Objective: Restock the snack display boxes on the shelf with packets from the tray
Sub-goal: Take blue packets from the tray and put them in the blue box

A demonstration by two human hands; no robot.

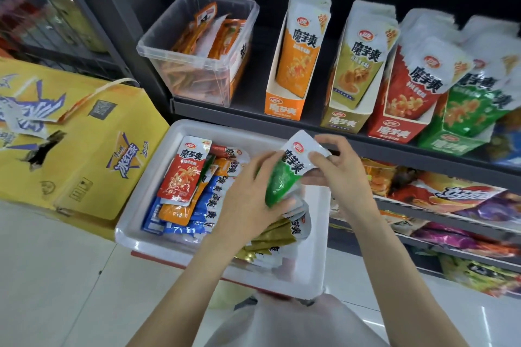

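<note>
You're holding a green packet [284, 175] w/ both hands just above the white tray [313, 267]: your left hand [251, 205] is gripping its lower green end, your right hand [338, 166] is pinching its white top edge. More packets are lying in the tray, a red one [183, 169] on top at its left. Behind the tray, on the shelf [248, 115], orange [284, 107], olive [344, 121], red [394, 129] & green [448, 141] display boxes are standing in a row; a clear bin [197, 45] is sitting left of them.
</note>
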